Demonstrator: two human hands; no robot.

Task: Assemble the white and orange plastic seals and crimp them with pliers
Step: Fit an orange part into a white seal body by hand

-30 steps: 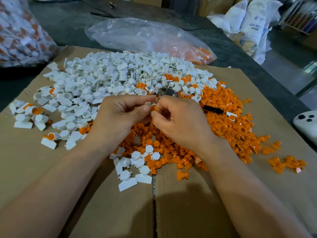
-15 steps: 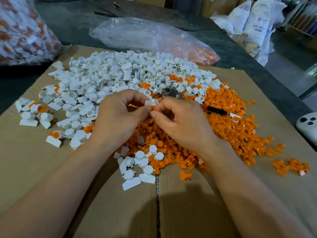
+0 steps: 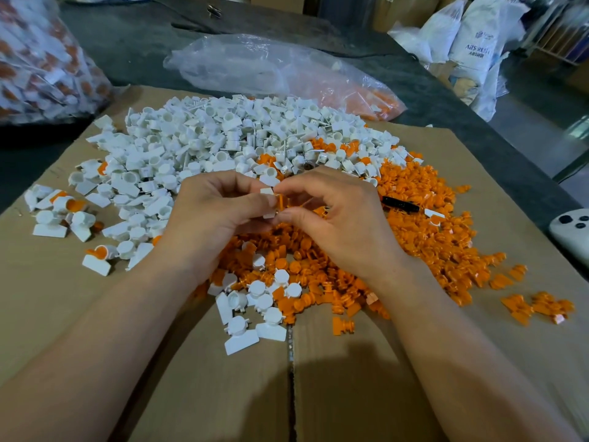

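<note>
White part (image 3: 267, 191) and orange part (image 3: 281, 200) are held touching each other above the middle of the cardboard (image 3: 63, 330). The white part is pinched by the left hand (image 3: 216, 221), with thumb and curled fingers clamped on it. The orange part is pinched by the right hand (image 3: 347, 228), forefinger and thumb closed on it and the other fingers curled under. How far the orange part is seated in the white one cannot be told, as the joint is covered by fingers.

A white pile (image 3: 229, 138) is spread over the far left of the cardboard, and an orange pile (image 3: 433, 231) over the right side and under both hands. The two are mixed where they meet. The pliers (image 3: 400, 204) are laid on the orange pile just right of the right hand, and only a black handle is shown. A few joined seals (image 3: 68, 204) are scattered near the left edge.

The cardboard is laid on a dark bench (image 3: 143, 43). A clear bag (image 3: 255, 65) with some orange parts inside is laid past the far edge. A full bag (image 3: 41, 68) of white and orange pieces is set by the far left corner. A white device (image 3: 572, 232) is seen just off the right edge. Sacks (image 3: 475, 36) are stacked beyond the bench.
</note>
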